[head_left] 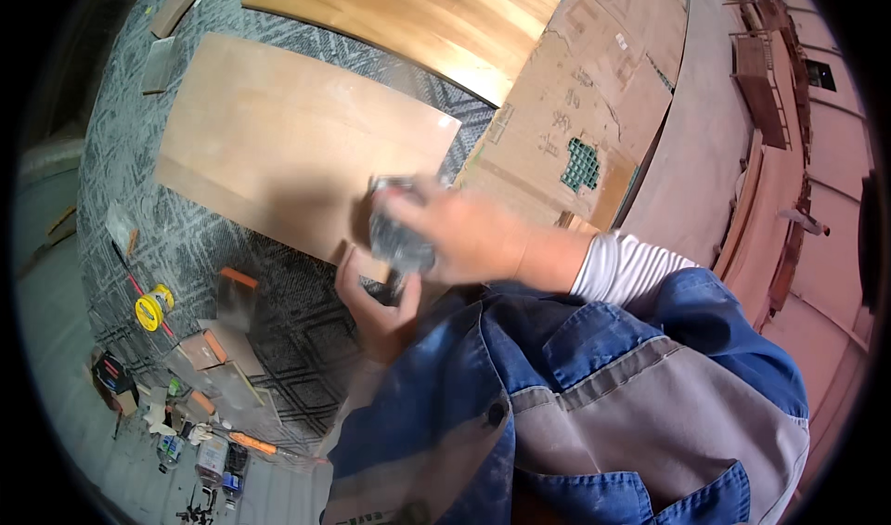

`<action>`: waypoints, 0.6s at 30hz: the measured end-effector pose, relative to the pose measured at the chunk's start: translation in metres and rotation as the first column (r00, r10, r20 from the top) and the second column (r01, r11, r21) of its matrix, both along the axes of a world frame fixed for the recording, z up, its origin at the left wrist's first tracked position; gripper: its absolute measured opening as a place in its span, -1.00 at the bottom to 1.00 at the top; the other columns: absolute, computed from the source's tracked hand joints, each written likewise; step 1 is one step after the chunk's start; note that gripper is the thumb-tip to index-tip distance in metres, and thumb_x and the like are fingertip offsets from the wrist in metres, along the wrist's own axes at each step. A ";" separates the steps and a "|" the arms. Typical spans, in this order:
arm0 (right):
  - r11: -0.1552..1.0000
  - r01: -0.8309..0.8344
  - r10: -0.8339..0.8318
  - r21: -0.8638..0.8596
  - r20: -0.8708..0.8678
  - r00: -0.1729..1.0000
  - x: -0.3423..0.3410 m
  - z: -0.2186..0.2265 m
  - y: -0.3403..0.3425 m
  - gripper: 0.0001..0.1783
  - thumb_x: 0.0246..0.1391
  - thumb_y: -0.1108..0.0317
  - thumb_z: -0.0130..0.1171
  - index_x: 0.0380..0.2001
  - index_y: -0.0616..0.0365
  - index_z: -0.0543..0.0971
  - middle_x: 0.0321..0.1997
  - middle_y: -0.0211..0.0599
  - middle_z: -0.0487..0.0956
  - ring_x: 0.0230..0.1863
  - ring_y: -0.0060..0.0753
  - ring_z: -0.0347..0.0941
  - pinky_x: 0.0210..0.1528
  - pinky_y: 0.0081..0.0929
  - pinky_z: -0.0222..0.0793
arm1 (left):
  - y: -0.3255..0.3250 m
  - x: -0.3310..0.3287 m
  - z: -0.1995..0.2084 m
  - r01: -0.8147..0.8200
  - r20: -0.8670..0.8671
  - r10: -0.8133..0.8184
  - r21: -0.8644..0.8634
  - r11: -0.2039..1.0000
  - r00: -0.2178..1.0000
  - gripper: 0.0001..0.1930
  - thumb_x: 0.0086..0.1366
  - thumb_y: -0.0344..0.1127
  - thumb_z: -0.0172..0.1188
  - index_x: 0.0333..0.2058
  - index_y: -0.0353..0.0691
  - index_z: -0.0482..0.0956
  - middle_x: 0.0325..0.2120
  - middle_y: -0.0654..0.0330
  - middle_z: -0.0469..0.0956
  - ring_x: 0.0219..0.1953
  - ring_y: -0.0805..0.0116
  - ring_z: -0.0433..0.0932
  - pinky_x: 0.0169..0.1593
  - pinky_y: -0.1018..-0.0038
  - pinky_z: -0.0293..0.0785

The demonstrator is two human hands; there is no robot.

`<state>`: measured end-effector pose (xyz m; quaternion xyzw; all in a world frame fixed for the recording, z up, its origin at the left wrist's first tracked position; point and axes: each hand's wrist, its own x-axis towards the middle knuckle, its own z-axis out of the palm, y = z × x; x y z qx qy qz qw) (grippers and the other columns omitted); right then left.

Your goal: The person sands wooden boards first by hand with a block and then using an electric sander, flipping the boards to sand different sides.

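Note:
A pale, flat wooden board (297, 144) lies on a dusty patterned carpet in front of me. My right hand (464, 237) is wrapped round a dark, hand-sized tool (397, 237) that looks like a sander, with some red near its top. Motion blurs the tool, which is over the board's near right part; its underside is hidden. Just below it, my left hand (376, 316) holds the board's near corner, a finger and the thumb on either side of it.
A glossy wooden panel (418, 24) lies beyond the board, with flattened cardboard (548, 126) to the right. At left are a yellow roll (154, 308), several orange-edged scrapers (238, 293), bottles (212, 458) and an orange-handled tool (252, 443). A small block (173, 12) sits at far left.

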<state>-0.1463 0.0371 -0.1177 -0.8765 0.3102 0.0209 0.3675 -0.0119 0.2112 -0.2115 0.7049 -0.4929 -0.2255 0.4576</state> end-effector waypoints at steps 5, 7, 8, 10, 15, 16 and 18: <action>0.980 0.177 -0.189 -0.090 -0.151 0.970 -0.051 0.020 -0.075 -0.07 -0.19 0.18 0.54 0.27 0.01 0.33 -0.02 0.07 0.57 -0.06 0.18 0.63 0.03 -0.11 0.60 | 0.015 0.036 0.017 -0.186 0.077 0.176 0.143 0.972 0.981 -0.48 0.45 -0.43 0.16 0.29 -0.43 0.23 0.27 -0.15 0.28 0.29 -0.01 0.34 0.39 0.11 0.29; 0.980 0.162 -0.177 -0.117 -0.131 0.975 -0.065 0.021 -0.068 -0.08 -0.20 0.17 0.54 0.26 0.02 0.34 0.04 0.05 0.57 -0.05 0.21 0.62 0.05 -0.09 0.59 | 0.031 0.052 0.011 -0.225 0.112 0.213 0.108 0.968 0.971 -0.54 0.48 -0.42 0.11 0.28 -0.42 0.26 0.26 -0.15 0.30 0.27 0.00 0.36 0.36 0.14 0.33; 0.977 0.163 -0.175 -0.137 -0.077 0.982 -0.062 0.018 -0.060 -0.07 -0.18 0.17 0.52 0.29 0.00 0.31 0.02 0.06 0.56 -0.08 0.20 0.63 0.01 -0.08 0.61 | 0.037 0.059 0.005 -0.243 0.117 0.230 0.114 0.963 0.966 -0.54 0.48 -0.42 0.11 0.27 -0.42 0.27 0.25 -0.14 0.31 0.27 0.01 0.36 0.35 0.14 0.33; 0.972 0.159 -0.156 -0.175 0.031 0.987 -0.048 0.011 -0.034 -0.04 -0.13 0.17 0.47 0.35 -0.05 0.25 -0.02 0.09 0.54 -0.15 0.19 0.65 -0.06 -0.05 0.63 | 0.045 0.063 0.001 -0.287 0.126 0.272 0.120 0.950 0.954 -0.55 0.47 -0.46 0.11 0.26 -0.42 0.28 0.24 -0.12 0.33 0.26 0.03 0.37 0.35 0.16 0.34; 0.998 0.031 -0.037 -0.055 -0.113 0.993 0.022 0.012 0.035 -0.02 -0.18 0.32 0.47 0.35 0.05 0.24 0.03 0.17 0.47 -0.25 0.21 0.64 -0.17 -0.05 0.62 | 0.032 0.071 0.001 -0.177 0.150 0.168 0.045 0.983 0.974 -0.55 0.40 -0.55 0.11 0.24 -0.44 0.30 0.21 -0.10 0.37 0.24 0.01 0.38 0.33 0.13 0.34; 1.000 0.002 -0.004 -0.012 -0.138 0.990 0.034 0.015 0.044 -0.04 -0.16 0.29 0.46 0.35 0.02 0.25 0.02 0.15 0.45 -0.27 0.22 0.63 -0.20 -0.02 0.62 | 0.030 0.071 -0.001 -0.202 0.114 0.199 0.017 0.979 0.973 -0.55 0.38 -0.56 0.13 0.22 -0.47 0.33 0.19 -0.12 0.40 0.22 -0.03 0.40 0.32 0.11 0.33; 0.999 -0.034 0.039 0.032 -0.145 0.989 0.033 0.017 0.061 -0.04 -0.12 0.23 0.45 0.37 -0.02 0.25 0.03 0.17 0.44 -0.24 0.27 0.63 -0.20 0.02 0.62 | 0.027 0.072 -0.001 -0.214 0.148 0.214 -0.018 0.977 0.966 -0.58 0.35 -0.59 0.12 0.18 -0.50 0.38 0.14 -0.15 0.44 0.18 -0.08 0.44 0.28 0.10 0.35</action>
